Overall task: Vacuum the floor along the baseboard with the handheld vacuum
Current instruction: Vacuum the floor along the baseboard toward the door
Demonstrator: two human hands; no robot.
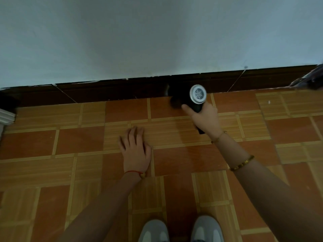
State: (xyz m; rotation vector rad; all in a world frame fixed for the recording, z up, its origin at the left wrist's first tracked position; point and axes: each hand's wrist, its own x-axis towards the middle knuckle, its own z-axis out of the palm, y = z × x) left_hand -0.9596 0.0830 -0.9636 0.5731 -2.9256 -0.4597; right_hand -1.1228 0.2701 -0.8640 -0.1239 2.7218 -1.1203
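While clamped in right hand [203,117]: handheld vacuum [194,98], dark body, silver vented rear cap facing camera; fingers closed around handle, grip firm. Long axis: near-to-far, nose aimed away at baseboard [104,93], front end dark and blurred against it, contact with floor [174,159] or skirting not discernible. Position: far side of floor, right of centre, directly at seam where tiles meet baseboard. Left hand [135,149]: open, fingers spread, palm flat on tile, well apart from vacuum, nearer to body and to left; holding nothing, judged to be bracing. Nearer hand to tool: right, already on it. Baseboard: dark brown strip running left to right, slightly rising toward right, pale wall [157,32] above. Open room: long bare stretch of seam to left of nozzle; shorter stretch to right, ending at an indistinct dark object [312,79] at frame edge. Left limit: white moulding [7,117] and dark shape at far left corner. Shoes [180,229]: grey pair at near edge, clear of working line. Judged next move: slide sideways along seam, nozzle kept square to skirting.
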